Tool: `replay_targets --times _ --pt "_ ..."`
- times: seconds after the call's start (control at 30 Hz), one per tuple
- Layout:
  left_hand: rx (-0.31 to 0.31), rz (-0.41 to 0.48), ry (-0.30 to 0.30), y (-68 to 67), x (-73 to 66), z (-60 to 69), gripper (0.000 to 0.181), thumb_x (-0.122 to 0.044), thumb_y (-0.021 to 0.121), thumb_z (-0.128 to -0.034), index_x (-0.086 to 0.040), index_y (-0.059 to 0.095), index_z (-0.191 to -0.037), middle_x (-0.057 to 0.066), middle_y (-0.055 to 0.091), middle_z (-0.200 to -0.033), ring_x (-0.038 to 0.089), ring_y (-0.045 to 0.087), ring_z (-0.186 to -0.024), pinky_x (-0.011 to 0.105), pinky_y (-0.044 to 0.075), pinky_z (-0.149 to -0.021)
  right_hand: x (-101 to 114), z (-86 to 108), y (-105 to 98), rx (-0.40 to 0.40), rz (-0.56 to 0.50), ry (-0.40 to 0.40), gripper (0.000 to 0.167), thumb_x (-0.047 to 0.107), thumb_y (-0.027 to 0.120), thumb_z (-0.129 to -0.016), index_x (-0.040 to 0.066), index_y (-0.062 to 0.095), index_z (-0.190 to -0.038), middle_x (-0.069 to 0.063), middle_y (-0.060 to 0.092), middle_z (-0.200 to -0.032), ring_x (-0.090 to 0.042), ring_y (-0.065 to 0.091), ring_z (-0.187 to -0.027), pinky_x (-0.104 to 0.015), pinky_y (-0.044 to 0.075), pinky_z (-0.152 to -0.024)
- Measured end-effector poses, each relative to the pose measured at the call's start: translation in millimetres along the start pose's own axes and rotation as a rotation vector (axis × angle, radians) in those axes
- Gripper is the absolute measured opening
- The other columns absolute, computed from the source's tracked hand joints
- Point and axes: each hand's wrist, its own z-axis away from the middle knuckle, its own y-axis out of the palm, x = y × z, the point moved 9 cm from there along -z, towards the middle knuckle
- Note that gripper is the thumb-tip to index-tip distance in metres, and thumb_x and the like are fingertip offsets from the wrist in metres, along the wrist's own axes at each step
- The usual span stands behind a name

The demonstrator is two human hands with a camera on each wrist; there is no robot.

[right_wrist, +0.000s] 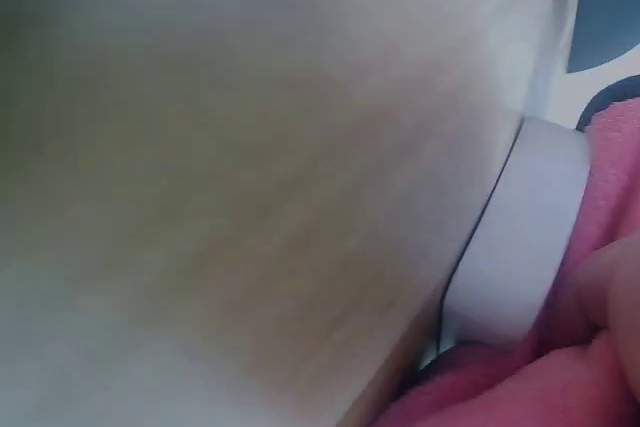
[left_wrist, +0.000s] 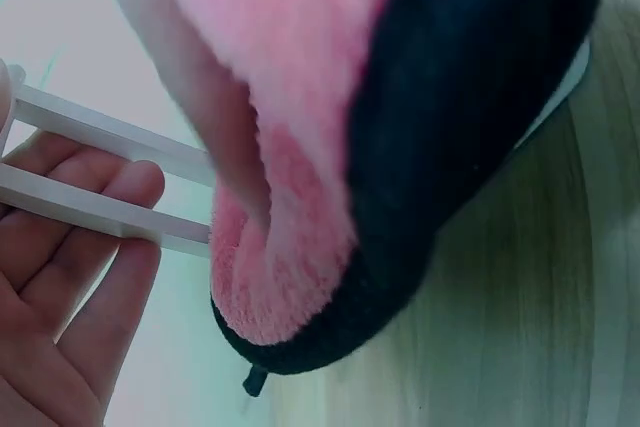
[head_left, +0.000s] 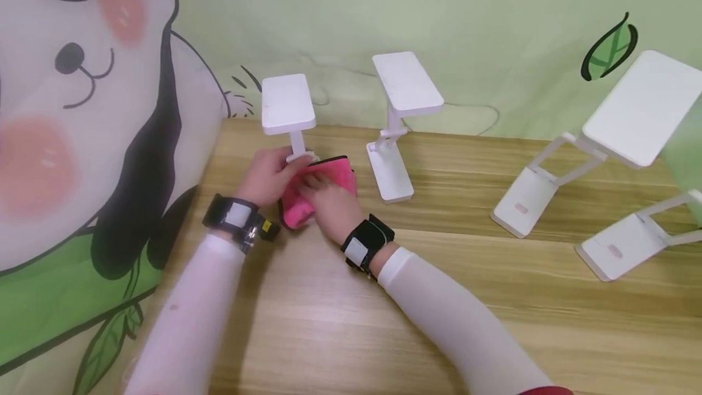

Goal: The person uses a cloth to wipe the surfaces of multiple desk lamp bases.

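At the left of the table a white folding desk lamp (head_left: 287,102) stands with its head raised. My left hand (head_left: 267,177) holds it by its lower arm. In the left wrist view, thumb and fingers close about one of the two thin bars (left_wrist: 100,215). A pink cloth with a black border (head_left: 341,172) covers most of the lamp's base. My right hand (head_left: 336,207) grips this cloth and presses it on the base. The right wrist view shows the white edge of the base (right_wrist: 520,232) with pink cloth folded against it.
Another white desk lamp (head_left: 408,84) stands just to the right, near the wall. Two more lamps stand at the far right, one base (head_left: 523,203) behind the other (head_left: 625,245). A panda-printed cloth (head_left: 82,139) borders the wooden table (head_left: 329,316) on the left.
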Motion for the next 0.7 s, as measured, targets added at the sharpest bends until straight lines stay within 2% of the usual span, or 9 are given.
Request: replay_targets --times 0.1,0.23,0.33,0.4,0.53,0.7 --pt "0.002 0.006 -0.007 0.7 1.5 1.3 0.033 -0.039 0.064 -0.1097 -0.012 0.077 -0.124 0.004 0.045 -0.064 0.025 0.046 -0.061 0.036 0.039 -0.055 3.6 7.7 -2.1 0.022 0.009 0.007 0.046 0.007 0.058 -0.109 0.016 0.059 -0.154 -0.007 0.055 -0.158 -0.028 0.045 -0.149 -0.039 0.054 -0.105" --pt "0.000 -0.012 0.003 1.9 0.0 1.7 0.036 -0.042 0.062 -0.1102 -0.011 0.076 -0.124 0.003 0.042 -0.064 0.022 0.042 -0.060 0.036 0.038 -0.056 12.5 25.2 -5.5 0.117 0.040 0.034 0.048 0.003 0.057 -0.109 0.015 0.058 -0.155 -0.009 0.056 -0.157 -0.032 0.047 -0.148 -0.042 0.057 -0.100" --pt "-0.005 -0.030 0.007 2.4 -1.1 1.3 0.040 -0.046 0.060 -0.1102 -0.011 0.076 -0.121 0.001 0.039 -0.063 0.021 0.040 -0.059 0.036 0.038 -0.056 17.7 37.4 -6.2 0.188 0.051 0.057 0.048 0.006 0.057 -0.109 0.016 0.057 -0.156 -0.009 0.057 -0.156 -0.033 0.048 -0.148 -0.043 0.056 -0.102" --pt "-0.006 -0.031 0.001 2.7 -1.6 1.6 0.040 -0.047 0.059 -0.1102 -0.011 0.076 -0.120 0.001 0.039 -0.062 0.021 0.040 -0.059 0.036 0.037 -0.055 20.4 42.3 -6.9 0.209 0.063 0.055 0.047 0.007 0.058 -0.109 0.017 0.059 -0.155 -0.008 0.058 -0.155 -0.033 0.048 -0.148 -0.043 0.055 -0.104" --pt "-0.011 -0.034 -0.003 2.0 -3.5 2.4 0.040 -0.046 0.060 -0.1102 -0.009 0.076 -0.116 0.002 0.039 -0.063 0.022 0.041 -0.060 0.036 0.037 -0.056 22.8 40.5 -8.1 0.190 0.066 0.028 0.047 0.006 0.060 -0.108 0.016 0.059 -0.154 -0.009 0.059 -0.154 -0.033 0.049 -0.147 -0.042 0.056 -0.102" --pt "-0.005 -0.022 -0.013 2.0 -4.5 3.0 0.037 -0.043 0.063 -0.1093 -0.009 0.076 -0.117 0.004 0.042 -0.063 0.024 0.044 -0.060 0.036 0.037 -0.055 18.2 19.3 -5.3 0.130 0.069 -0.020 0.047 0.003 0.063 -0.105 0.013 0.062 -0.150 -0.009 0.062 -0.150 -0.031 0.057 -0.138 -0.040 0.061 -0.091"
